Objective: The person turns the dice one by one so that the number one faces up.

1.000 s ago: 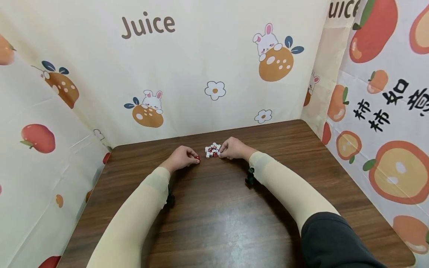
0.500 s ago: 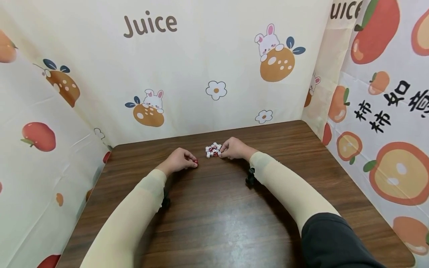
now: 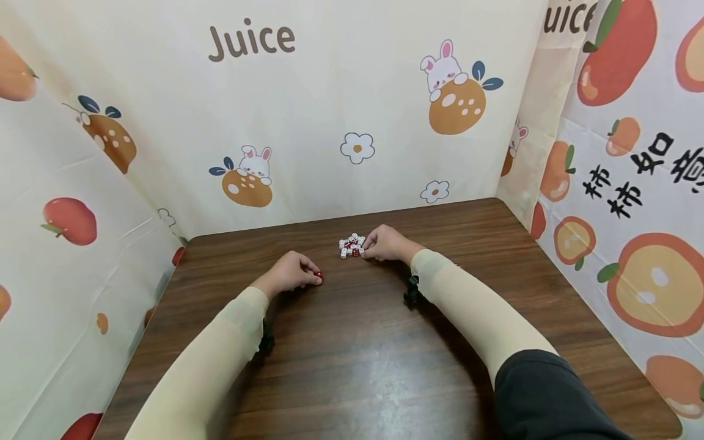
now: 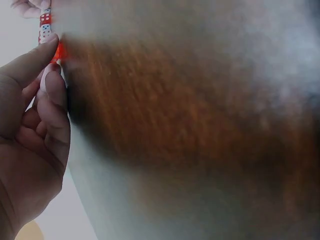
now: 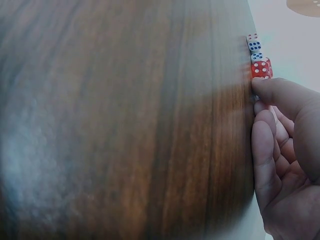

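Between thumb and fingers, my left hand [image 3: 291, 272] pinches a red die [image 3: 319, 275], left of and nearer than the dice pile. The left wrist view shows that red die [image 4: 59, 51] glowing at the thumb tip. Several small dice, mostly white with some red, form a cluster [image 3: 349, 244] toward the back of the table. At the right edge of this cluster my right hand [image 3: 385, 243] has thumb and fingertips on a white die [image 3: 362, 251], mostly hidden by the fingers. A red die [image 5: 261, 69] stands right beyond the right thumb.
The brown wooden table [image 3: 352, 342] reaches back to a printed cloth wall [image 3: 308, 98]. Another printed cloth [image 3: 621, 244] hangs along the right side, one more [image 3: 71, 269] along the left. Dark wrist devices [image 3: 410, 292] sit under both forearms.
My left hand has drawn the red die away from the cluster, toward the left and nearer to me. The right hand has stayed at the cluster's right edge.
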`<state>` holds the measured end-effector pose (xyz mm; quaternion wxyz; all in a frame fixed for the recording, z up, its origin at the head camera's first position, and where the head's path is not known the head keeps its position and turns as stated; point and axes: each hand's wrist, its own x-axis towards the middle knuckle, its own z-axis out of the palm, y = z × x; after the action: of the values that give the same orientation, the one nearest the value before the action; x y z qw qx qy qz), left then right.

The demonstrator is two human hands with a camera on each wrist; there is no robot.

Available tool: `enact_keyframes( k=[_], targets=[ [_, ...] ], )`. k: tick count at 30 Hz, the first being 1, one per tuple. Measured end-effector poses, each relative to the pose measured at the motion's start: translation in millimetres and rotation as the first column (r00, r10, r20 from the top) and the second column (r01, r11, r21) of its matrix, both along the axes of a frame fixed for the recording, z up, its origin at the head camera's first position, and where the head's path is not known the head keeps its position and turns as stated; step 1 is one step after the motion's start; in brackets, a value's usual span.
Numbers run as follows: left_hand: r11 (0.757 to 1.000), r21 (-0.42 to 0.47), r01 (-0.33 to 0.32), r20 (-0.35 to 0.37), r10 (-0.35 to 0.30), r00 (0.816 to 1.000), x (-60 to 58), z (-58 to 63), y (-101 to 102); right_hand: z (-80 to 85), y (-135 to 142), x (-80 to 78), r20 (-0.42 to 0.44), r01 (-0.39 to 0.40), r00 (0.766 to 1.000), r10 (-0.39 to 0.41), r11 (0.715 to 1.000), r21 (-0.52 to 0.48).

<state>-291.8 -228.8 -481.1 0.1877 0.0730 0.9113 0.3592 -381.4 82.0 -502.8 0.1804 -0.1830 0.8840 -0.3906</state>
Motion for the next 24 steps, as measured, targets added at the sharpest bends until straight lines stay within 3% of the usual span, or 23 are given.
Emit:
enact_keyframes(
  k=[13, 24],
  targets=[
    [0.987, 0.122, -0.103, -0.010, 0.105, 0.994, 2.3, -13.7, 1, 0.8, 2, -0.1, -0.029, -0.006, 1.000, 0.006, 1.000, -0.009],
    [0.979, 0.163, -0.120, -0.002, 0.122, 0.993, 3.5, -20.9, -3, 0.5, 2, 1.7, -0.018, -0.002, 1.000, 0.002, 1.000, -0.013]
  ],
)
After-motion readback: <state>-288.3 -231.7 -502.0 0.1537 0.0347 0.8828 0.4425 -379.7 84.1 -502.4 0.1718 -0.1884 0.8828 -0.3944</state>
